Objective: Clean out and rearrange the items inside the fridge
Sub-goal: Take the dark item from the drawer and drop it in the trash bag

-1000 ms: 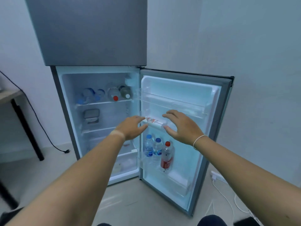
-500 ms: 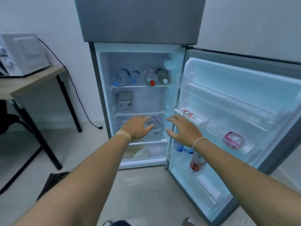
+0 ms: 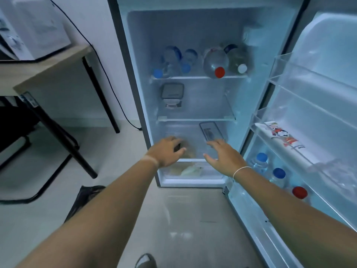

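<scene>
The fridge (image 3: 139,93) stands open with its door (image 3: 328,84) swung to the right. Several bottles (image 3: 214,62) lie on the top shelf. A lidded container (image 3: 172,91) sits on the middle shelf, and a clear rectangular box (image 3: 210,131) on the lowest shelf. My left hand (image 3: 166,151) reaches into the lowest shelf, fingers curled over a dark, blurred object that I cannot identify. My right hand (image 3: 222,155) hovers open just below the clear box, holding nothing. The door racks hold a white tube (image 3: 280,140) and three upright bottles (image 3: 278,174).
A wooden table (image 3: 44,74) with black legs stands to the left, carrying a white microwave (image 3: 32,26). A black cable (image 3: 108,74) runs down the wall beside the fridge. A dark bag (image 3: 85,198) lies on the tiled floor under my left forearm. A drawer (image 3: 193,171) sits at the fridge bottom.
Both hands moved from the door rack with the white tube leftward and down into the fridge's lowest shelf. The view came closer to the fridge.
</scene>
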`<action>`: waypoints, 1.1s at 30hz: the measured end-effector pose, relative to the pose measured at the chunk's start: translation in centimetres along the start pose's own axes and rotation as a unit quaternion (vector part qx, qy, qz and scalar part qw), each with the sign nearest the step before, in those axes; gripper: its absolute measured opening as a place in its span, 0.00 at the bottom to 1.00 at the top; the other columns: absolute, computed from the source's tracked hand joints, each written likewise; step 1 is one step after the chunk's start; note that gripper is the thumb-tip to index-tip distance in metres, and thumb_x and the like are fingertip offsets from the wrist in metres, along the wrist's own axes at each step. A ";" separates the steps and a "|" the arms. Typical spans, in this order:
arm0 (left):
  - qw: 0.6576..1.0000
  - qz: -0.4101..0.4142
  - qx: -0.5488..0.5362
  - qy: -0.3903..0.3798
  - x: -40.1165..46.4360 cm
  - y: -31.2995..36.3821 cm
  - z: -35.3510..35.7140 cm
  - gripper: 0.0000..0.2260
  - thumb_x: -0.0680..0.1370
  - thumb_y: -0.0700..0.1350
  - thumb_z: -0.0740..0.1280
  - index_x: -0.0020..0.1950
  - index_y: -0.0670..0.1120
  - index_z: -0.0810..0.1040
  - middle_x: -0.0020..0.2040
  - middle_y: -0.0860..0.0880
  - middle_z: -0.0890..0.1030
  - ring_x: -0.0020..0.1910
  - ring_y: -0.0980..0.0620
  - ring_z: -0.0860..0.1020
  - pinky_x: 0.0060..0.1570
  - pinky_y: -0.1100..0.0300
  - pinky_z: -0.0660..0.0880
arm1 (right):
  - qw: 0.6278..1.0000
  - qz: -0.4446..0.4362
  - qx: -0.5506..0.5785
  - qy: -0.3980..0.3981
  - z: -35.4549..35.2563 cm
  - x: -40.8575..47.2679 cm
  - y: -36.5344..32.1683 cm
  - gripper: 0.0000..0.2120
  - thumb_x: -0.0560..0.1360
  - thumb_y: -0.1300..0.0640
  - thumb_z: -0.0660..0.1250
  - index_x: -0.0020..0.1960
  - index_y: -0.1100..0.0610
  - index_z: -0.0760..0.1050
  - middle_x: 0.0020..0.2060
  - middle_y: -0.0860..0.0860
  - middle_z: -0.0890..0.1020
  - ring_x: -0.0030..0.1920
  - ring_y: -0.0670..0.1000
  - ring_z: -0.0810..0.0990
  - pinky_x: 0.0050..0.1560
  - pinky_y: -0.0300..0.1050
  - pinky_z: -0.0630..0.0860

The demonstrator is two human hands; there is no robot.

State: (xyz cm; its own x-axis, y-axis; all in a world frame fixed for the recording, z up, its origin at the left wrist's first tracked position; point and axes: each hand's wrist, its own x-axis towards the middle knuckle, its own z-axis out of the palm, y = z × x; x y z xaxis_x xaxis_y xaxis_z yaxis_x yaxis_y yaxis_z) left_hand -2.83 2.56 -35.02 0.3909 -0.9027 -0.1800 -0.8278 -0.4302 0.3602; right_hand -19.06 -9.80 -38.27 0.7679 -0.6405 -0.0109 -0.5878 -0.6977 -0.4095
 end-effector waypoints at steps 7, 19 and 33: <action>1.000 -0.024 0.002 -0.002 1.3 -1.3 -1.6 0.23 0.80 0.54 0.55 0.74 0.49 0.63 0.75 0.47 0.66 0.73 0.46 0.65 0.69 0.56 0.62 | 1.000 0.014 0.020 -0.009 -0.9 1.9 0.1 0.25 0.76 0.44 0.60 0.70 0.51 0.65 0.69 0.50 0.69 0.67 0.52 0.70 0.66 0.49 0.70; 0.998 -0.049 -0.032 0.018 1.5 -2.8 -1.2 0.25 0.80 0.56 0.55 0.75 0.49 0.61 0.76 0.47 0.64 0.74 0.46 0.63 0.72 0.54 0.60 | 0.997 0.042 0.068 -0.005 -0.3 2.5 -0.5 0.25 0.76 0.44 0.60 0.70 0.51 0.65 0.71 0.50 0.68 0.68 0.52 0.70 0.67 0.49 0.69; 0.923 -0.182 -0.338 0.038 10.0 -8.5 6.1 0.22 0.80 0.51 0.58 0.73 0.45 0.66 0.74 0.48 0.68 0.73 0.49 0.65 0.72 0.59 0.58 | 0.941 0.160 0.296 -0.035 9.7 11.5 -0.5 0.24 0.75 0.48 0.64 0.69 0.55 0.69 0.68 0.53 0.73 0.67 0.55 0.72 0.69 0.52 0.68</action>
State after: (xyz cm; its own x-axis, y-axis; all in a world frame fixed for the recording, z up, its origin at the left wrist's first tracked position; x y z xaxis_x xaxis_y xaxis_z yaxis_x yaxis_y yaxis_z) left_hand 5.62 -2.75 -45.41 0.6415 -0.6846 -0.3460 -0.2058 -0.5882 0.7821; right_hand -7.44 -13.74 -47.08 0.6020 -0.7508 -0.2719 -0.5635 -0.1582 -0.8108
